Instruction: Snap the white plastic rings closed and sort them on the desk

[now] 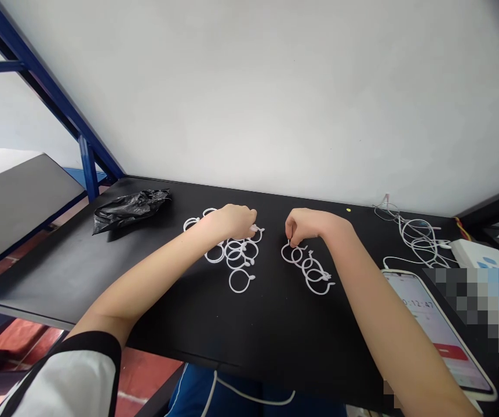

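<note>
Thin white plastic rings with small tabs lie in two groups on the black table [171, 295]. My left hand [237, 220] is closed over the far side of the larger group, its fingertips at a white ring [258, 236]; its grip is partly hidden behind the fingers. Nearer me, a single ring [239, 281] lies flat at the edge of that group. Over the smaller group, my right hand [303, 225] points downward, thumb and fingers pinching the top of a white ring [290, 260]. Beside it, overlapping rings [317, 288] trail toward my right forearm.
At the back left lies a crumpled black plastic bag [131, 209]. A phone [436, 330] showing a timer, a bundle of white cable [421, 237] and a white power strip [488, 260] occupy the right side. A pale wall [275, 104] rises behind the table.
</note>
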`<action>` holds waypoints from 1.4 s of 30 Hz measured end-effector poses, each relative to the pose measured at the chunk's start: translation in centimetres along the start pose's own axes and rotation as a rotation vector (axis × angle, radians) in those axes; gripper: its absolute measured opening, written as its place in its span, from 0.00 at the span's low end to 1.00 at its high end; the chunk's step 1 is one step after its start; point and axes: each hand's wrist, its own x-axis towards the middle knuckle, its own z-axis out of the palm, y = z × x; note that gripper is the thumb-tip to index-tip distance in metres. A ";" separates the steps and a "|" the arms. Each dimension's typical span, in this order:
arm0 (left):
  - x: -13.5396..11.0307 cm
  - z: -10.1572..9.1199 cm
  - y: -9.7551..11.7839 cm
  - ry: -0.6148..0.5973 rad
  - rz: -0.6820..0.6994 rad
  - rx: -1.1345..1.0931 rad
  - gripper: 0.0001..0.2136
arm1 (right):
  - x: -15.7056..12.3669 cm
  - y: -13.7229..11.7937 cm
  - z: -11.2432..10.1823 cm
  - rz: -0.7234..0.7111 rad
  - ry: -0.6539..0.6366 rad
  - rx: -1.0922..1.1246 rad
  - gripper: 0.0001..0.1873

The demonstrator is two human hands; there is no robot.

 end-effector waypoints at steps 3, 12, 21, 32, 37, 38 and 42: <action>0.0 0.0 0.0 -0.029 -0.011 -0.020 0.15 | 0.0 -0.3 0.1 0.009 0.000 -0.014 0.08; -0.6 -0.4 -1.9 0.090 0.041 -0.041 0.20 | -2.4 -0.2 -1.1 -0.306 0.180 0.232 0.06; -2.5 -1.7 0.0 1.385 0.431 -0.313 0.20 | -10.6 -1.7 -2.7 -0.681 0.922 0.635 0.07; -3.0 -2.0 0.9 1.657 0.721 -0.094 0.25 | -13.6 -2.8 -2.4 -0.822 1.094 0.630 0.05; -3.0 -1.9 1.1 1.637 0.677 -0.119 0.22 | -13.6 -2.9 -2.4 -0.807 1.138 0.599 0.06; -3.0 -1.9 1.1 1.634 0.676 -0.112 0.20 | -13.6 -2.8 -2.4 -0.804 1.141 0.587 0.06; -3.3 -2.0 1.1 1.629 0.680 -0.085 0.13 | -14.1 -2.4 -2.4 -0.781 1.110 0.521 0.08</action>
